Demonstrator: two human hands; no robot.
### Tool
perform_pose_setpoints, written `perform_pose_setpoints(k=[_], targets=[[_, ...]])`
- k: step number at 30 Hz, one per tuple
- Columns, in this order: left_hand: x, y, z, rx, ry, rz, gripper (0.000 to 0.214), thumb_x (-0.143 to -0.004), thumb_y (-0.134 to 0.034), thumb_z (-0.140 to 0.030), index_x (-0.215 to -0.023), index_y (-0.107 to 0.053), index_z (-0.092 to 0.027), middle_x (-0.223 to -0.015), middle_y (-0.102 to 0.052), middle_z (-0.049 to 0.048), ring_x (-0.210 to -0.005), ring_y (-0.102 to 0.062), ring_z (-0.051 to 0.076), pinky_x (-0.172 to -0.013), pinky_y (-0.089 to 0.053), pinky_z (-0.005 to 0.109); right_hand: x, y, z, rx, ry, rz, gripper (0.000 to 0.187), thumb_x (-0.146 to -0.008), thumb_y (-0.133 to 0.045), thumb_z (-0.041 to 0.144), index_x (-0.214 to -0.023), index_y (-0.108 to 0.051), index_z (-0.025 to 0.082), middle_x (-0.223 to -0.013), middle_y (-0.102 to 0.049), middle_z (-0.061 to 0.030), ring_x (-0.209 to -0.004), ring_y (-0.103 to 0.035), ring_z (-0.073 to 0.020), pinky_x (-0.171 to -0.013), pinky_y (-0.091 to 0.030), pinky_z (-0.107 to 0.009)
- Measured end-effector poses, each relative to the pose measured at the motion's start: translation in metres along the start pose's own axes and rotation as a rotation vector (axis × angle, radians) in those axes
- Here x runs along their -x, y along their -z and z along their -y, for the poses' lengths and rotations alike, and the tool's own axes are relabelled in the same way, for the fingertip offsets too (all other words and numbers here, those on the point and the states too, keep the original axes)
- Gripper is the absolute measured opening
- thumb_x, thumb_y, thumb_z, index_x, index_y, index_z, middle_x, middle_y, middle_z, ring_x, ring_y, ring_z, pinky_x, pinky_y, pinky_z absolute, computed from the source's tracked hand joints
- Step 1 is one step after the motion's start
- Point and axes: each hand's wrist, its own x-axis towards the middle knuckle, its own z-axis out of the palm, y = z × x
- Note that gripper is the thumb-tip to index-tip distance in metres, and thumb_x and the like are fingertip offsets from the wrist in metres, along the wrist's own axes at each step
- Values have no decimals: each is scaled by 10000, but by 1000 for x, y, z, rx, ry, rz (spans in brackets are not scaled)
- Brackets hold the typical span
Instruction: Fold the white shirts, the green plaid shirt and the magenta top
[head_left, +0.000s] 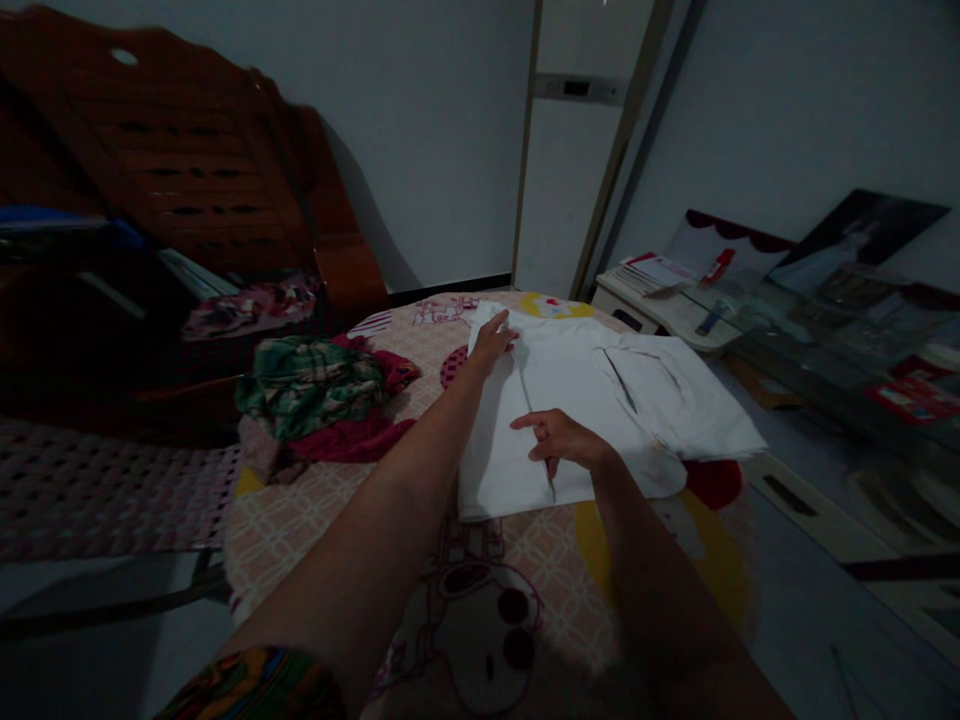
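Observation:
A white garment [559, 365], perhaps a shirt, lies spread on a round table, with its left side folded inward along a long crease. My left hand [493, 340] rests on the far left part of the cloth, near its top edge, fingers somewhat apart. Closer to me, my right hand [561, 438] touches the fabric beside the near end of the crease, its index finger stretched to the left and the other fingers bent but apart. A bunched or folded part of the garment [679, 395] extends past the table's right edge.
A heap of green and dark red cloth [319, 385] lies on the left of the patterned tablecloth [300, 520]. Behind it stands a carved wooden chair [187, 160]. To the right, a glass-topped cabinet [810, 350] carries papers and a picture. A tall white appliance [570, 170] stands behind.

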Motion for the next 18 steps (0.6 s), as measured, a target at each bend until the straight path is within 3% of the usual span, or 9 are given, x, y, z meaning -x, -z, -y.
perform_pose_setpoints(k=[4, 8, 10, 13, 16, 18], targets=[[-2, 3, 6, -95, -46, 26, 602, -903, -595, -153, -1489, -493, -245, -1545, -480, 105, -1157, -655, 220, -930, -560, 345, 1, 3, 0, 35, -12, -2, 644, -641, -692, 85, -1279, -635, 144, -619, -349, 123, -431, -420, -38, -436, -542, -225], [4, 10, 15, -277, -180, 278, 480, -811, -634, -102, -1282, -691, -174, -1489, -549, 122, -1289, -576, 264, -1040, -501, 373, 2, 4, -1, 31, -20, 16, 665, -640, -692, 110, -1299, -605, 125, -606, -366, 126, -420, -447, -52, -437, -555, -242], [8, 14, 18, -351, -229, 295, 410, -809, -612, -103, -1198, -736, -146, -1400, -626, 135, -1236, -613, 262, -1035, -501, 377, 2, 4, -1, 20, -18, 17, 681, -637, -702, 128, -1309, -591, 111, -605, -377, 126, -416, -452, -55, -433, -556, -247], [11, 24, 18, -498, -228, 65, 415, -840, -523, -89, -1197, -732, -129, -1244, -721, 120, -1078, -689, 234, -980, -530, 365, 1, 4, -3, 15, -21, 22, 682, -641, -706, 146, -1312, -587, 114, -604, -394, 125, -418, -454, -50, -434, -544, -233], [12, 39, 15, -688, -214, -189, 424, -841, -485, -56, -1171, -739, -136, -1209, -737, 98, -1128, -673, 216, -1032, -490, 329, -1, 5, -7, 13, -10, 15, 668, -632, -707, 144, -1292, -607, 117, -604, -387, 123, -431, -451, -46, -438, -534, -218], [14, 49, 14, -783, -163, -291, 423, -846, -476, -55, -1171, -731, -145, -1218, -732, 100, -1170, -655, 222, -1051, -471, 333, -2, 5, -11, 7, 2, 14, 656, -628, -712, 146, -1277, -620, 116, -605, -379, 122, -436, -439, -44, -438, -530, -216]])
